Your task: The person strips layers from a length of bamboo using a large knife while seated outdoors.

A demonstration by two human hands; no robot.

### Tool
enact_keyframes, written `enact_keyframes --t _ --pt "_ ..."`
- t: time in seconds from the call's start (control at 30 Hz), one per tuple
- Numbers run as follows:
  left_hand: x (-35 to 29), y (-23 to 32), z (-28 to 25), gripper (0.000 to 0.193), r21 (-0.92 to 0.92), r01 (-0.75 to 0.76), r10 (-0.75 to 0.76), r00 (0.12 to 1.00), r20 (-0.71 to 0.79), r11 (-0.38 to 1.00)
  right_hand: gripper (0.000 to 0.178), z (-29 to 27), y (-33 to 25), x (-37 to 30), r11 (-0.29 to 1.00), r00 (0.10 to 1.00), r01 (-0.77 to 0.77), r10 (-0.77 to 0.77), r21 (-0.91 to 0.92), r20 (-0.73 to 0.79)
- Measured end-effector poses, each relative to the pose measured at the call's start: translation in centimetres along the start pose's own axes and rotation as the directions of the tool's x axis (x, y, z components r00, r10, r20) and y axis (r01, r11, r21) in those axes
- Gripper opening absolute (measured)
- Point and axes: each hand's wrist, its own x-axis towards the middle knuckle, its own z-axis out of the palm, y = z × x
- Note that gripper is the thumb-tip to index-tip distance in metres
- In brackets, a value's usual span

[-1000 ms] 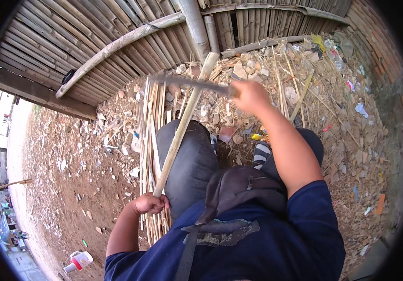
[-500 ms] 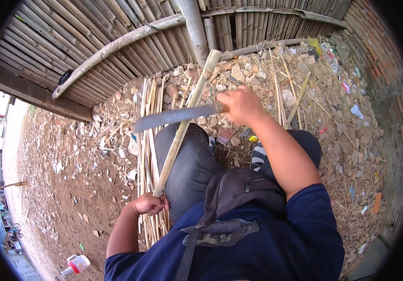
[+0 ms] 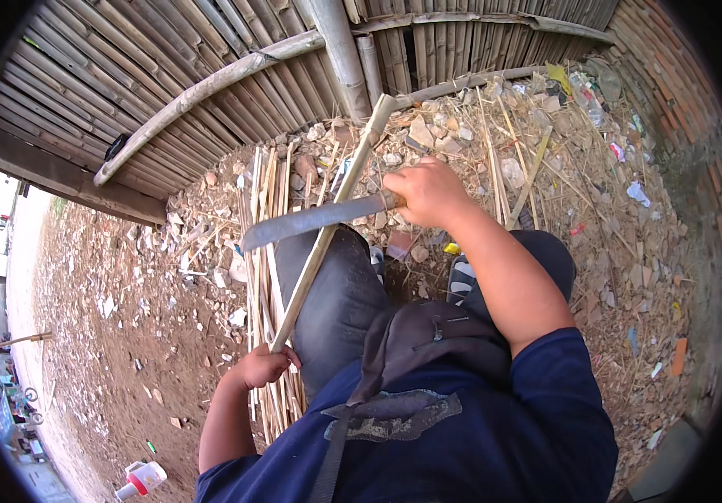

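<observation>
My right hand (image 3: 429, 193) grips the wooden handle of a machete (image 3: 315, 220), its broad grey blade pointing left. The blade lies across a long pale bamboo strip (image 3: 337, 214), touching it or just above it; I cannot tell which. My left hand (image 3: 265, 367) is closed round the near end of the strip, beside my left thigh. From there the strip slants up and away over my left knee (image 3: 340, 268). Under the left hand and along that leg runs a bundle of thin split bamboo sticks (image 3: 262, 251).
A bamboo-slat wall (image 3: 185, 67) with a pole frame stands ahead, and a brick wall (image 3: 671, 75) at the right. Stones and litter cover the ground. More bamboo strips (image 3: 495, 159) lie beyond my right knee. A white and red container (image 3: 141, 479) lies at lower left.
The machete and right hand have come slightly nearer to me along the strip. My left hand still holds the strip's near end, shifted barely to the left.
</observation>
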Motion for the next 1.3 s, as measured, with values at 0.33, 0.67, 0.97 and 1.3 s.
enact_keyframes --t 0.33,0.67,0.97,1.3 --pt "-1.3 0.3 6.2 0.024 0.519 -0.055 0.43 0.636 -0.64 0.853 0.023 -5.4 0.3 -0.8 0.949 0.939 -0.312 0.3 0.047 0.17" --pt "-1.2 1.2 7.9 0.022 0.6 0.1 0.491 0.478 -0.729 0.794 0.02 -5.7 2.7 -3.0 0.903 0.875 -0.428 0.404 0.039 0.266" --pt "-0.4 0.8 7.8 0.026 0.599 0.183 0.487 0.425 -0.763 0.779 0.023 -5.8 1.6 -2.8 0.859 0.814 -0.5 0.423 0.111 0.398" --pt "0.2 0.3 7.2 0.023 0.644 0.163 0.549 0.394 -0.737 0.747 0.02 -6.1 0.4 -3.7 0.901 0.869 -0.428 0.386 0.077 0.311"
